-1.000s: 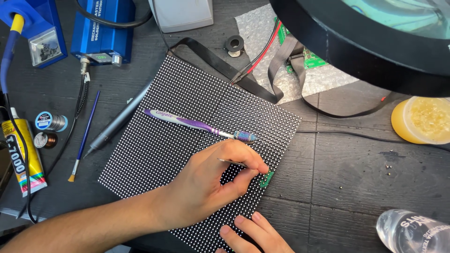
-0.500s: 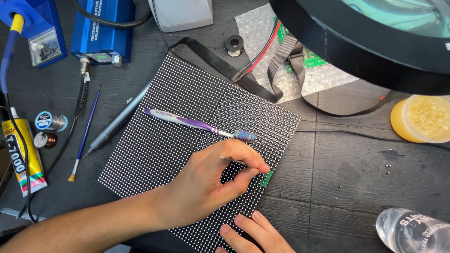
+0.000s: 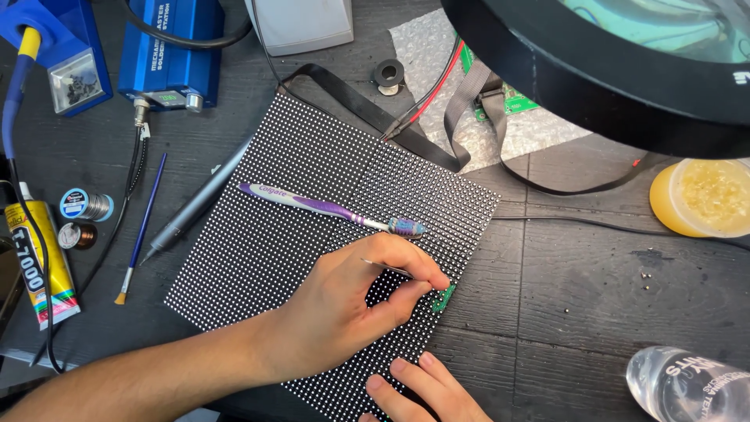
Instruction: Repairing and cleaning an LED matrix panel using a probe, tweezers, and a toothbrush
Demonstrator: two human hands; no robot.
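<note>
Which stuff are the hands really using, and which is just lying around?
In use:
- left hand pinching thin metal tweezers
- right hand resting on the dotted black panel
- small green part at the panel's edge

Lying about:
- purple toothbrush
- small paintbrush
- glue tube
- yellow tub
- plastic bottle

Bare dark table [image 3: 594, 305] lies open right of the pinching hand [image 3: 351, 312]; toothbrush [image 3: 328, 208] blocks just beyond the fingertips.

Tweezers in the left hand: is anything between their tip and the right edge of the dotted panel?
Nothing visible. The left hand pinches the tweezers directly over the dotted panel, fingertips by its right edge. The toothbrush lies apart, farther up.
</note>
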